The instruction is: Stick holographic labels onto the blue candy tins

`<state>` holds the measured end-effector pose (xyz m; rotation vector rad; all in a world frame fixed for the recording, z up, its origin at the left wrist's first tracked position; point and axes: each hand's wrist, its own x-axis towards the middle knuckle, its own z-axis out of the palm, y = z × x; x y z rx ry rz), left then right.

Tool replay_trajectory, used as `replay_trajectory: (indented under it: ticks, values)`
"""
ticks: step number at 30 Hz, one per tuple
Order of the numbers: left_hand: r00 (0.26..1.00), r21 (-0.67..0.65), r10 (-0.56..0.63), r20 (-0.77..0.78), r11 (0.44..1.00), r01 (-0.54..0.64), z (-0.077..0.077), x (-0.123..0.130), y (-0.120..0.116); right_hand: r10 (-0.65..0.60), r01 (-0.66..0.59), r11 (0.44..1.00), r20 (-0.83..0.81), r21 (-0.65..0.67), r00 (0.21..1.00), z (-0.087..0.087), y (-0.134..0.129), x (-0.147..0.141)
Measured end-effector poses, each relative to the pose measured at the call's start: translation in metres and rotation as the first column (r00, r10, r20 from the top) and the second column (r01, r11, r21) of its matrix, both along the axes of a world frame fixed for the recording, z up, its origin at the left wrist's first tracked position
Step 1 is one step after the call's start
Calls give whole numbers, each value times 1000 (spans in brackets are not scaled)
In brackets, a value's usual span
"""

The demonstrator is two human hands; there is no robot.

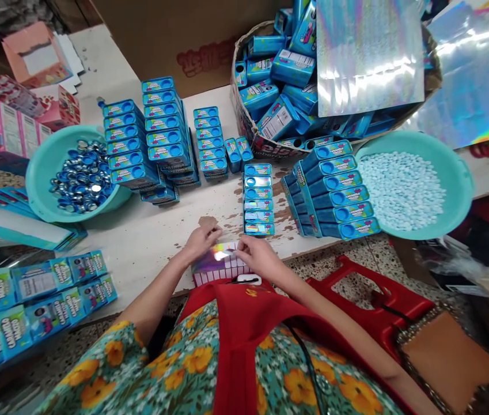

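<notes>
A holographic sticker sheet (209,266) lies at the table's front edge, close against my red apron, its lower part marked with rows of small pale rectangles. My right hand (258,255) pinches at a shiny sticker (226,253) on the sheet's upper right. Just above the sheet's upper left is my left hand (202,241), fingertips pressed together; anything between them is too small to make out. Beyond my right hand stands a short row of small blue tins (258,205), several with shiny strips on their tops.
Stacked blue tins (169,129) stand behind, and more (334,193) to the right. A teal bowl (34,173) holds metal caps; another bowl (460,190) holds pale candies. A carton (244,109) of tins is at the back. A red stool (374,288) stands right.
</notes>
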<state>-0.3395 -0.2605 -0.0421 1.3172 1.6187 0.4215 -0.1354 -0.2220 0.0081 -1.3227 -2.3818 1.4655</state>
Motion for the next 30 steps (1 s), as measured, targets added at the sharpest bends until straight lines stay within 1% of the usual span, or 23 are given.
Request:
replay_trajectory:
  ticks: [1, 2, 3, 4, 5, 6, 8, 10, 12, 15, 17, 19, 21, 22, 24, 25, 27, 28, 29, 30]
  values:
    - [992, 33, 31, 126, 999, -35, 9, 3, 3, -47, 44, 998, -66, -40, 997, 5, 5, 4]
    - [965, 36, 27, 262, 999, -38, 18, 7, 6, -90, 80, 994, -121, -80, 989, 9, 10, 7]
    - [924, 13, 2, 382, 1000, -8, 25, 11, 10, -125, 106, 987, -162, -117, 979, 13, 15, 10]
    - [884, -28, -13, 467, 999, 29, 30, 15, 14, -155, 128, 981, -188, -145, 970, 15, 20, 13]
    - [858, -78, -6, 513, 995, 53, 33, 19, 18, -181, 150, 975, -199, -162, 963, 15, 25, 15]
    - [849, -130, 20, 527, 990, 57, 35, 22, 23, -211, 181, 970, -194, -162, 958, 14, 30, 16]
    - [859, -204, 81, 506, 979, 27, 35, 27, 36, -281, 266, 957, -141, -117, 949, 9, 42, 18]
    - [874, -200, 87, 478, 980, 12, 36, 28, 53, -344, 344, 939, -69, -24, 936, 2, 58, 17]
    - [890, -131, 50, 454, 991, 11, 37, 28, 74, -378, 377, 924, 1, 68, 926, -3, 78, 14]
    - [917, 32, 19, 398, 999, -34, 34, 29, 106, -397, 380, 912, 105, 152, 912, -6, 111, 8]
    - [939, 118, -7, 344, 992, -36, 26, 32, 123, -405, 375, 910, 176, 178, 897, -7, 129, 2]
    - [955, 145, -6, 296, 989, -38, 14, 35, 134, -421, 378, 904, 255, 201, 871, -9, 140, -2]
    - [962, 128, 29, 270, 990, -66, 1, 36, 138, -458, 402, 886, 300, 230, 837, -14, 145, -4]
    - [967, 115, 53, 248, 990, -84, -5, 35, 138, -481, 420, 873, 296, 246, 825, -16, 145, -4]
    - [986, 93, 87, 139, 991, -100, -14, 32, 133, -527, 471, 843, 232, 259, 817, -23, 141, -1]
    - [993, 88, 104, 59, 990, -109, -16, 32, 129, -550, 500, 827, 182, 257, 816, -26, 138, 0]
    - [980, 119, 183, -72, 978, -174, -18, 36, 119, -594, 558, 789, 87, 256, 800, -34, 133, 3]
    - [972, 156, 217, -84, 967, -203, -18, 42, 114, -613, 581, 769, 54, 265, 788, -39, 131, 4]
    - [971, 195, 230, -59, 957, -214, -17, 49, 108, -630, 598, 750, 31, 282, 776, -43, 130, 5]
    - [977, 225, 214, -21, 953, -204, -16, 57, 103, -640, 607, 737, 19, 296, 768, -47, 130, 5]
